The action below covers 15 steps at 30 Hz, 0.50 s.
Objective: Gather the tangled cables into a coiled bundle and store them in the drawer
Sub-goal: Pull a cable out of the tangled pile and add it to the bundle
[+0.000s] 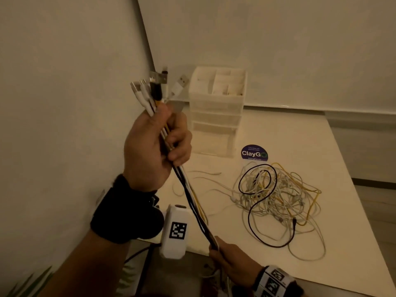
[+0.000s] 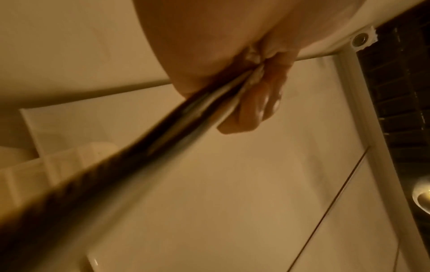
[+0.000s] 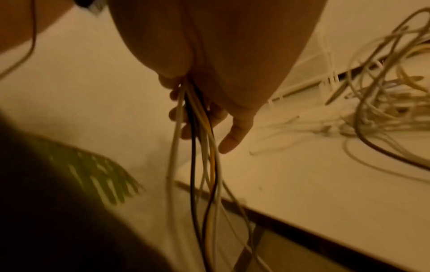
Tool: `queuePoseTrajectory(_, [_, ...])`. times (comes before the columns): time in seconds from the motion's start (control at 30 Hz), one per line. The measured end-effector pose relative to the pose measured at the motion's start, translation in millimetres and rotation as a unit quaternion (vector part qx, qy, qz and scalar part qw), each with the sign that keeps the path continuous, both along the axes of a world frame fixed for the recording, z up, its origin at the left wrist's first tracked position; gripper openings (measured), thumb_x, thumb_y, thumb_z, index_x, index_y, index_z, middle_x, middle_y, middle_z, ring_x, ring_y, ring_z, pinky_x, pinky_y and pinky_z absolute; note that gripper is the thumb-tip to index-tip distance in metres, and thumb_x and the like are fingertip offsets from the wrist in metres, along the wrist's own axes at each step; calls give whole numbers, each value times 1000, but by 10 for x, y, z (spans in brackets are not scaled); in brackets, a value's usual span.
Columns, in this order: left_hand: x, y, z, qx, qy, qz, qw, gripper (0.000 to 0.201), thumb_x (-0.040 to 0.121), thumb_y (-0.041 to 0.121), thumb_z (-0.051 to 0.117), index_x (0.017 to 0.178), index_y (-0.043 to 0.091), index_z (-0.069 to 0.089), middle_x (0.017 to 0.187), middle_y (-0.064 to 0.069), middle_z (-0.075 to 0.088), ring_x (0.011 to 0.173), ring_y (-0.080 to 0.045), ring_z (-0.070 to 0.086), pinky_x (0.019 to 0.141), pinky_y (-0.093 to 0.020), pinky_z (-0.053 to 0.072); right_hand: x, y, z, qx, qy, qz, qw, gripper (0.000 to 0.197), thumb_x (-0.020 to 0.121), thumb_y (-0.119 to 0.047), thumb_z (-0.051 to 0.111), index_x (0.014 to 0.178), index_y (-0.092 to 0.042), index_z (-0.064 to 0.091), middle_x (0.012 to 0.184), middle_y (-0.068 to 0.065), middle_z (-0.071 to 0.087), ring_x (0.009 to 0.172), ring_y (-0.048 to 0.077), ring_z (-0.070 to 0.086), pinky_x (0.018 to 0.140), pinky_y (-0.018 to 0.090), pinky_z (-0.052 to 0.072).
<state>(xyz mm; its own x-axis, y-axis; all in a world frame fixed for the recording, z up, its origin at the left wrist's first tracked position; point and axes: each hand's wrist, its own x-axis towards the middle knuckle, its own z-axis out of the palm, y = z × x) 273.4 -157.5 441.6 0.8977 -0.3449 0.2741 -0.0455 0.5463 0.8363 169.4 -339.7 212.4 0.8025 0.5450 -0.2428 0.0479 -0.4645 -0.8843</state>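
Observation:
My left hand (image 1: 156,142) is raised and grips a straightened bundle of white, black and yellow cables (image 1: 192,200) just below their plugs (image 1: 158,86), which fan out above the fist. The bundle runs taut down to my right hand (image 1: 227,256), which holds it at the table's front edge. In the right wrist view the cables (image 3: 202,165) hang down past my curled fingers (image 3: 232,132). The left wrist view has the blurred bundle (image 2: 163,132) leaving my fist. A tangled pile of cables (image 1: 278,198) lies on the white table (image 1: 300,136). The translucent drawer unit (image 1: 216,110) stands against the wall.
A round purple ClayGo sticker (image 1: 254,153) lies between the drawer unit and the pile. Walls close in the table's left and back sides. Green leaves (image 1: 27,284) show below my left forearm. A dark cord (image 1: 141,254) hangs under the table edge.

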Motion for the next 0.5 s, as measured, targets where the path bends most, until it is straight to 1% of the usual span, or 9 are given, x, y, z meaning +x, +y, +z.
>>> queuePoseTrajectory(0.07, [27, 41, 8, 25, -13, 7, 1000, 37, 99, 27, 24, 69, 15, 43, 54, 1, 28, 35, -10, 28, 40, -19, 26, -44, -49, -150, -17, 13, -12, 1000, 33, 93, -64, 31, 87, -33, 41, 73, -8, 52, 64, 2, 49, 67, 27, 42])
queuePoseTrajectory(0.13, [7, 48, -16, 51, -21, 11, 998, 45, 99, 26, 23, 71, 24, 58, 57, -3, 21, 36, -11, 27, 41, -20, 26, -62, -33, -247, -38, 23, -15, 999, 58, 72, -89, 19, 87, -37, 40, 68, -8, 51, 61, -2, 51, 62, 17, 37])
queuePoseTrajectory(0.17, [-5, 50, -35, 55, -21, 9, 998, 46, 99, 26, 23, 72, 27, 60, 58, -4, 19, 36, -11, 26, 41, -21, 26, -64, -15, -284, -46, 25, -15, 999, 63, 66, -93, 16, 87, -38, 39, 67, -8, 51, 60, -2, 51, 61, 15, 36])
queuePoseTrajectory(0.23, [-9, 80, -62, 62, -17, 9, 998, 42, 99, 26, 25, 72, 23, 58, 58, -4, 20, 37, -11, 26, 41, -22, 26, -44, 43, -351, -54, 20, -8, 998, 60, 67, -91, 14, 87, -40, 38, 67, -9, 50, 59, -1, 49, 60, 15, 35])
queuePoseTrajectory(0.3, [25, 106, -101, 84, -3, 18, 996, 33, 99, 25, 29, 72, 13, 44, 58, -3, 22, 38, -11, 25, 41, -24, 25, -17, 84, -372, -55, 19, 8, 998, 52, 75, -86, 16, 88, -41, 38, 69, -11, 51, 61, -2, 48, 63, 19, 38])
queuePoseTrajectory(0.37, [53, 118, -161, 96, 20, 20, 995, 30, 98, 25, 32, 71, 13, 32, 59, -3, 23, 39, -10, 24, 41, -24, 23, 21, 84, -342, -67, 36, 38, 996, 26, 95, -63, 28, 87, -40, 39, 75, -10, 53, 67, 4, 51, 73, 30, 45])
queuePoseTrajectory(0.43, [78, 131, -233, 67, 53, 13, 996, 30, 98, 25, 34, 71, 13, 30, 59, -2, 22, 39, -8, 22, 40, -21, 18, 114, 27, -301, -82, 42, 48, 995, 16, 100, -42, 39, 93, -31, 48, 87, -1, 59, 80, 16, 56, 82, 38, 46])
queuePoseTrajectory(0.47, [84, 144, -258, 46, 67, 8, 997, 30, 98, 25, 34, 71, 13, 30, 59, -2, 21, 39, -6, 21, 39, -20, 15, 169, -18, -249, -86, 36, 53, 994, 17, 98, -41, 45, 102, -26, 52, 98, 2, 61, 91, 18, 57, 87, 39, 47])
queuePoseTrajectory(0.5, [88, 161, -281, 29, 78, 3, 997, 30, 98, 26, 34, 71, 13, 30, 59, -1, 21, 38, -5, 20, 39, -19, 13, 241, -71, -206, -96, 27, 67, 993, 28, 94, -42, 51, 116, -24, 52, 113, 2, 60, 104, 18, 55, 95, 38, 44])
